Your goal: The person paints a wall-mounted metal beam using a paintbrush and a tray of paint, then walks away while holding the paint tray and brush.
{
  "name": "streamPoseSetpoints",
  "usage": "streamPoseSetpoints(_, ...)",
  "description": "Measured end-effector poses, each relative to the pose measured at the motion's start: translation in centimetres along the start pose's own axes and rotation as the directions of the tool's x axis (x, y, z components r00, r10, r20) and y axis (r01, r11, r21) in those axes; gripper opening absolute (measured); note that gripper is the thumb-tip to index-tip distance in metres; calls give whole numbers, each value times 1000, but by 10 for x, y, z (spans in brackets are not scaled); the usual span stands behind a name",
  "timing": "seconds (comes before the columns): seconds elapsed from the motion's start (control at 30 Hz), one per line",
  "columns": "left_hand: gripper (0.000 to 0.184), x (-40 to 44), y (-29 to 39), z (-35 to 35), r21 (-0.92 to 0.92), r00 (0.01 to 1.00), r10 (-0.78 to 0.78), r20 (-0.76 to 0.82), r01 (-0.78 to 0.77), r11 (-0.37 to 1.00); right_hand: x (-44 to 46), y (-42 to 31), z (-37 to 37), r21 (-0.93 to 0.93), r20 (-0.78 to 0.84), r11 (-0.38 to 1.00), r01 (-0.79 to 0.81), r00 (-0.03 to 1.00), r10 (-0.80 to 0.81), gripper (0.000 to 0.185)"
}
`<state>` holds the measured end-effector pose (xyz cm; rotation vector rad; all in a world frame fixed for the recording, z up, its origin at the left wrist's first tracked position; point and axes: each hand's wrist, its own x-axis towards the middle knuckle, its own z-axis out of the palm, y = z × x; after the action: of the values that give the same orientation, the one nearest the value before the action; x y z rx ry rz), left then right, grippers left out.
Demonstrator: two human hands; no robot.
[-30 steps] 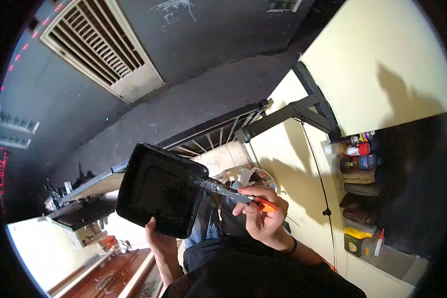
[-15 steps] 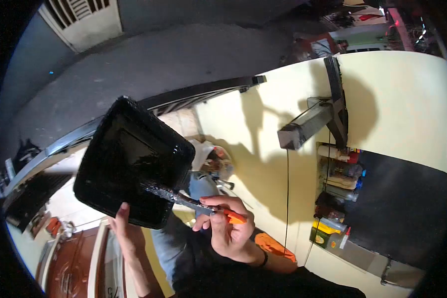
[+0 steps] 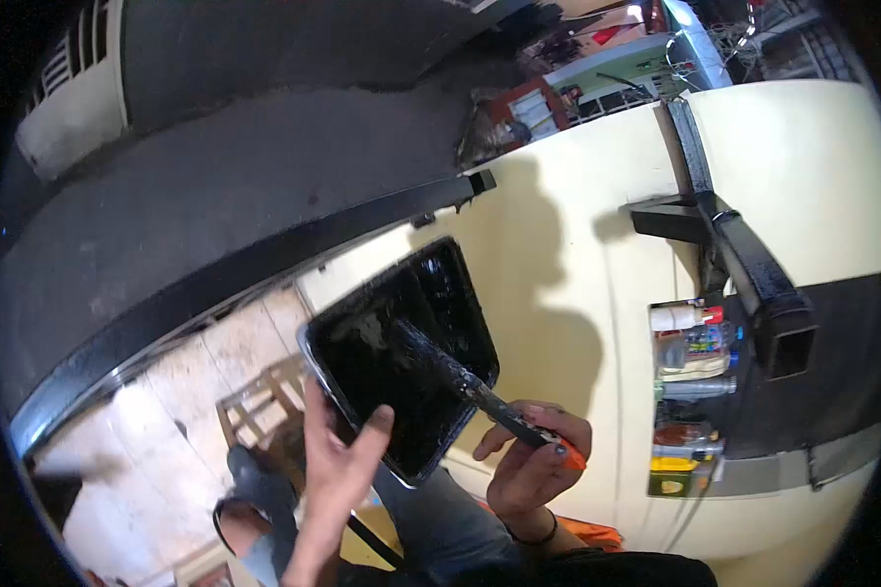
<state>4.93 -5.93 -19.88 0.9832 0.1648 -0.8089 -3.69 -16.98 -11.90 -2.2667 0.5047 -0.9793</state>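
Note:
A black paint tray [image 3: 362, 357], wet and shiny inside, is tilted in front of me. My left hand [image 3: 338, 465] grips its near edge, thumb over the rim and fingers beneath. My right hand [image 3: 538, 460] is closed around the orange handle of a paintbrush [image 3: 489, 399]. The brush's bristles, coated in black paint, rest in or just over the tray's inner surface; contact is hard to tell against the dark paint.
A black metal bracket [image 3: 744, 259] juts from the cream wall [image 3: 578, 235] at right. Bottles and containers [image 3: 690, 377] stand in a recess beside it. A dark metal rail [image 3: 264, 249] runs along the left, above a tiled floor [image 3: 157, 426] with a wooden stool [image 3: 264, 401].
The tray has shifted right and turned in view, and my left hand's hold now shows nearer its left corner. The brush stays in my right hand. My view has swung, moving the background.

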Motion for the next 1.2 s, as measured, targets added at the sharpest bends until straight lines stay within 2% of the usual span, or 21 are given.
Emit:
streamPoseSetpoints(0.03, 60, 8, -16, -5, 12, 999, 42, 34, -43, 999, -3, 15, 7, -7, -50, 999, 35, 998, -35, 43)
streamPoseSetpoints(0.07, 58, 16, -30, -6, -65, 996, 78, 40, -75, 995, -3, 28, 12, -4, -47, 999, 39, 998, -39, 42)
streamPoseSetpoints(0.1, 58, 26, -46, -11, -41, 991, 117, 67, -114, 993, -8, 44, 19, 2, -71, 998, 63, 996, -63, 42)
streamPoseSetpoints(0.2, 57, 38, -73, -22, -61, 997, 52, 66, -48, 997, -26, 87, 35, 42, -181, 996, 76, 981, -67, 41)
streamPoseSetpoints(0.23, 59, 42, -87, -31, 27, 998, 15, 57, -17, 999, -32, 100, 41, 65, -233, 995, 71, 971, -54, 41)
streamPoseSetpoints(0.3, 61, 49, -101, -39, -29, 998, 5, 65, -3, 1000, -42, 127, 50, 89, -315, 991, 100, 947, -68, 40)
streamPoseSetpoints(0.33, 63, 51, -109, -44, 24, 997, 30, 76, -32, 999, -47, 138, 53, 128, -340, 987, 96, 939, -47, 38)
streamPoseSetpoints(0.37, 65, 60, -116, -51, 136, 986, 109, 129, -126, 983, -53, 148, 56, 168, -361, 982, 86, 932, -20, 36)
streamPoseSetpoints(0.4, 63, 64, -125, -53, 109, 990, 99, 99, -110, 988, -58, 154, 57, 98, -388, 995, -9, 920, 47, 39)
streamPoseSetpoints(0.43, 61, 66, -131, -56, 81, 994, 83, 64, -88, 993, -65, 162, 59, 99, -402, 995, 3, 915, 37, 39)
streamPoseSetpoints(0.5, 60, 78, -138, -63, 40, 993, 70, 97, -74, 996, -77, 176, 63, 88, -439, 996, 32, 899, 10, 37)
streamPoseSetpoints(0.57, 59, 88, -142, -64, -4, 989, 59, 133, -59, 998, -89, 184, 68, 124, -457, 991, 41, 889, 20, 37)
streamPoseSetpoints(0.63, 60, 89, -145, -62, -147, 986, 106, 132, -87, 985, -99, 187, 70, 156, -478, 987, 34, 877, 46, 37)
streamPoseSetpoints(0.67, 59, 93, -148, -67, -67, 987, 112, 118, -105, 992, -101, 188, 71, 144, -475, 988, 53, 880, 22, 36)
streamPoseSetpoints(0.7, 59, 94, -150, -67, -64, 986, 113, 126, -106, 992, -103, 188, 72, 133, -470, 989, 71, 882, -1, 35)
streamPoseSetpoints(0.83, 58, 98, -154, -71, -212, 986, 107, 124, -79, 974, -107, 181, 73, 192, -490, 980, 60, 871, 43, 32)
streamPoseSetpoints(0.9, 58, 97, -157, -74, -255, 987, 92, 134, -55, 965, -108, 176, 75, 72, -465, 997, 36, 885, 2, 31)
streamPoseSetpoints(1.0, 63, 93, -153, -74, -286, 983, 93, 155, -46, 957, -114, 176, 73, 31, -461, 999, 28, 887, -10, 30)
streamPoseSetpoints(1.07, 57, 88, -149, -71, -279, 963, 200, 179, -145, 949, -113, 170, 69, -12, -469, 1000, 25, 883, -27, 29)
streamPoseSetpoints(1.13, 58, 88, -146, -70, -309, 957, 218, 191, -153, 939, -110, 162, 60, -116, -418, 991, 70, 901, -113, 28)
streamPoseSetpoints(1.2, 58, 86, -143, -71, -337, 952, 235, 198, -159, 928, -109, 156, 55, -136, -417, 987, 86, 899, -136, 29)
